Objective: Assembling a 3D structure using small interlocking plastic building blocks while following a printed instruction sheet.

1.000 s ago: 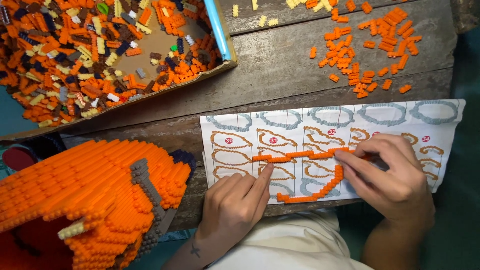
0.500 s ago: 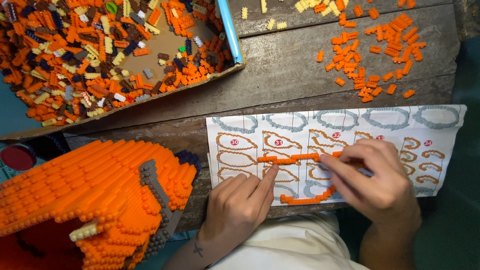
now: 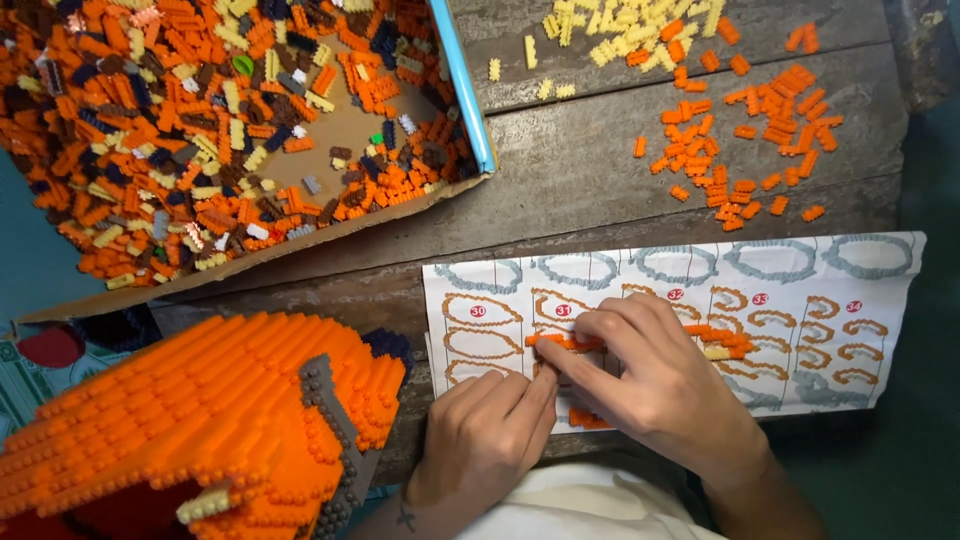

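My right hand (image 3: 660,385) lies over the printed instruction sheet (image 3: 800,330), fingertips pinched onto a thin orange brick strip (image 3: 565,342) resting on it. My left hand (image 3: 490,435) sits loosely curled at the sheet's near-left corner, fingers pressing the paper, holding nothing. The big orange brick model (image 3: 200,420) stands just left; loose orange bricks (image 3: 750,150) lie beyond on the wooden table (image 3: 570,190).

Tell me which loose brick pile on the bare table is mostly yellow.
The top pile, near the table's far edge; the pile to its right and nearer the sheet is all orange.
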